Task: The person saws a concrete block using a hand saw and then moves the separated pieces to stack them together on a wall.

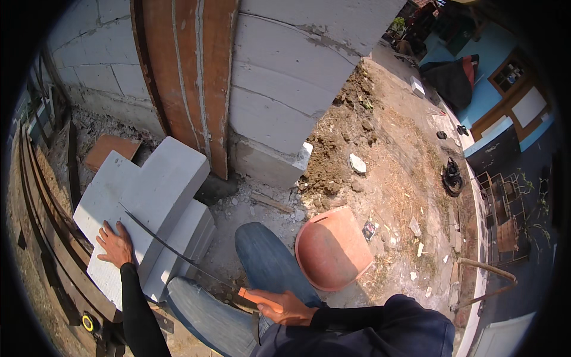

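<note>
White lightweight concrete blocks (156, 163) are piled in front of me at the left. My left hand (115, 244) lies flat with fingers spread on the top of a block in this pile. My right hand (288, 308) is wrapped round the orange handle of a handsaw (260, 299), close to my knees. The saw's long, thin blade reaches up and left across the pile's right side, its tip over the block tops. Whether its teeth touch the block I cannot tell.
A block wall (279, 77) with a brown wooden board (189, 77) stands ahead. An orange plastic scoop-shaped container (345, 244) lies right of my knees. Long planks (44, 220) and a yellow round-faced tool (88, 323) are at left. Soil and rubble (339, 143) lie beyond the wall's corner.
</note>
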A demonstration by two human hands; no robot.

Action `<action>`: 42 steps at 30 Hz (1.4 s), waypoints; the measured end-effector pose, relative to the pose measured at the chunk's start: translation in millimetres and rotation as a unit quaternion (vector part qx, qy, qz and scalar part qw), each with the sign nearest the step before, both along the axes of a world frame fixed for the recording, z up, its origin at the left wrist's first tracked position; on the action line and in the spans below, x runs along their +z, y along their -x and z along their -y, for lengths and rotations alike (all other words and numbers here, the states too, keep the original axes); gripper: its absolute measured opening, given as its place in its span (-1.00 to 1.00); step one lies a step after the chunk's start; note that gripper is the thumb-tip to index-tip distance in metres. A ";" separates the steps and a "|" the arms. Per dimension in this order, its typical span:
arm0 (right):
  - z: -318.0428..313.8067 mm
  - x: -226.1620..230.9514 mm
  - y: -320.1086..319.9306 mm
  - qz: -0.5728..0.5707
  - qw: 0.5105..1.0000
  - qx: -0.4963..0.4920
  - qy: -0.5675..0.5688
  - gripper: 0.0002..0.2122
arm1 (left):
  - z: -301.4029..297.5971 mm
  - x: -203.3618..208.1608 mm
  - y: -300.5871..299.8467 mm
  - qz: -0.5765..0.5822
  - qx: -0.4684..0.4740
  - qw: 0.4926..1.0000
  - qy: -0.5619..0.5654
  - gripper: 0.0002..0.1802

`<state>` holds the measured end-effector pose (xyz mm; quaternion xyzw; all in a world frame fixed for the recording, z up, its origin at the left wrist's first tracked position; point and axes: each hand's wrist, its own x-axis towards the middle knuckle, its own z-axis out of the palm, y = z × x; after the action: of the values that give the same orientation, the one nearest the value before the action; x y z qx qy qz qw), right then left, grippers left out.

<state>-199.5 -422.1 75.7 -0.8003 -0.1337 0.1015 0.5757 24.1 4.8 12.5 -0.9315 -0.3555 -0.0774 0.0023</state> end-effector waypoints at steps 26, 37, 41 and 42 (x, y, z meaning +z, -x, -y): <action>8.4 56.1 -28.8 -0.209 0.967 0.143 0.038 -0.52 | -16.7 -1.6 3.5 -0.023 -0.012 1.000 0.000 -0.19; -67.4 6.8 -65.0 -0.038 0.999 -0.006 0.010 -0.60 | 7.5 -5.5 -16.3 0.121 -0.070 0.990 0.013 -0.28; -26.7 0.5 -4.6 0.043 0.998 0.019 0.032 -0.62 | -18.4 4.2 18.6 0.109 -0.025 0.994 0.015 -0.26; -34.4 7.0 -10.6 0.008 1.000 0.018 0.024 -0.62 | -14.8 3.9 18.1 0.107 -0.022 0.994 0.017 -0.26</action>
<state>-188.9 -387.7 82.8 -0.8121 -0.1506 0.1088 0.5531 6.0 19.7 16.4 -0.9252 -0.3347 -0.1705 -0.0537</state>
